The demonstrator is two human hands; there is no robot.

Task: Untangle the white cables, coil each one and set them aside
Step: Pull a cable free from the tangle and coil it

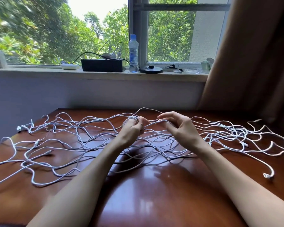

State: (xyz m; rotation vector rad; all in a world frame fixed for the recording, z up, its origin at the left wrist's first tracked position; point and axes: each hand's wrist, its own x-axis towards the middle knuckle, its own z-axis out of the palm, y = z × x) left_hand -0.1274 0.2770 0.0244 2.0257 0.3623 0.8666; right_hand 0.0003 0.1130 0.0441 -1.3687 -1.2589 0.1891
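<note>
Barely begun: left hand (134, 128) grips one small coil (132, 119), right hand (176, 124) seemingly pinches its strand (153, 123), white cables (69, 138) sprawl tangled across the bench (154, 197).

There are two hands, a left hand (134, 126) and a right hand (175, 126). There is one tabletop (146, 194). Lots of white cables (238, 131) lie on it, too tangled to count. On the one window sill (39, 71) sit one water bottle (133, 53), one black box (102, 65), one round black disc (151, 69) and one small white thing (70, 66). There is one brown curtain (252, 63).
</note>
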